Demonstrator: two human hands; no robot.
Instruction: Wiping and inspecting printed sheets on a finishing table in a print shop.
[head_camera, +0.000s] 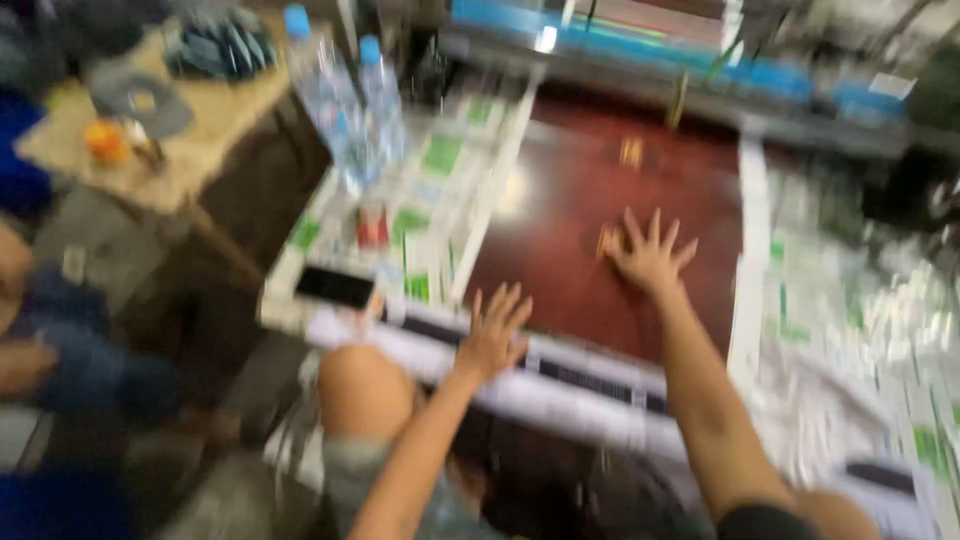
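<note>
Dark red sheet (590, 210): both hands (650, 255) spread flat; two capped bottles (350, 110) nearby.

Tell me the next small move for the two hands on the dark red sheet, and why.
Probably press the left hand flat near the printed white strip. The right hand already lies spread on the dark red sheet, while the left hand's fingers look raised at the sheet's near edge. Blur hides any finer detail.

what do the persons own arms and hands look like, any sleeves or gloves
Both arms are bare from wrist to past the elbow. The left hand and right hand wear no gloves. A dark sleeve edge shows at the right upper arm. The blur hides any rings or a watch.
</note>
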